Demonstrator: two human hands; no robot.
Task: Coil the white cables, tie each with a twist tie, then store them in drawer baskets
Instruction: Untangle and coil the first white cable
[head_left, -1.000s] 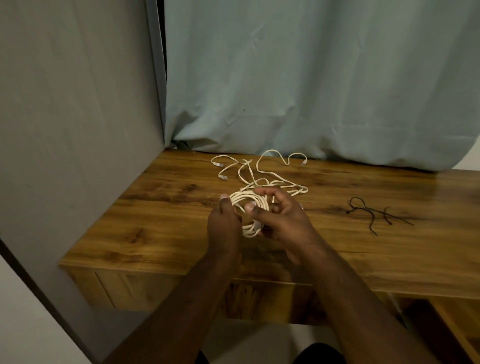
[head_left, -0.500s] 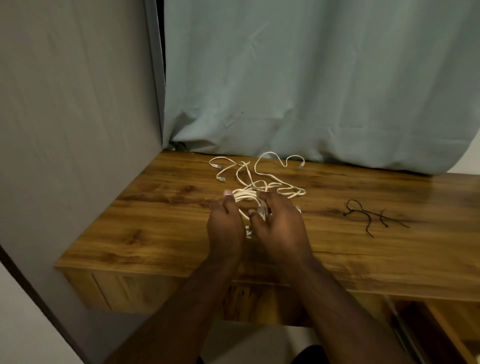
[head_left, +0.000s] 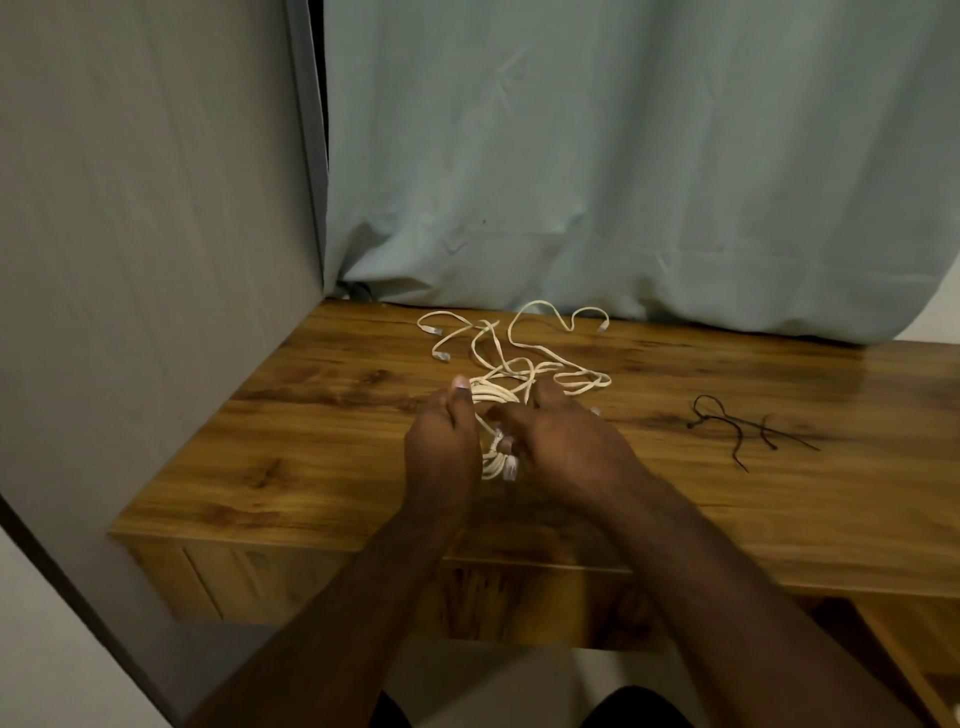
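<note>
A person stands at a wooden desk (head_left: 311, 457), both hands close together above its middle. The left hand (head_left: 441, 452) grips a coil (head_left: 493, 400) of white cable, thumb up along its edge. The right hand (head_left: 566, 447) pinches the same coil from the other side. Loose cables (head_left: 519, 343) trail away toward a pale curtain (head_left: 623, 156). Black ties (head_left: 737, 426) lie well to the right on the desk.

The desk (head_left: 311, 457) is wood-grain with a soft sheen, glossier at right. The curtain (head_left: 623, 156) is matt, creased cloth. The cables (head_left: 524, 332) look smooth plastic; the panel (head_left: 130, 208) at left is matt.
</note>
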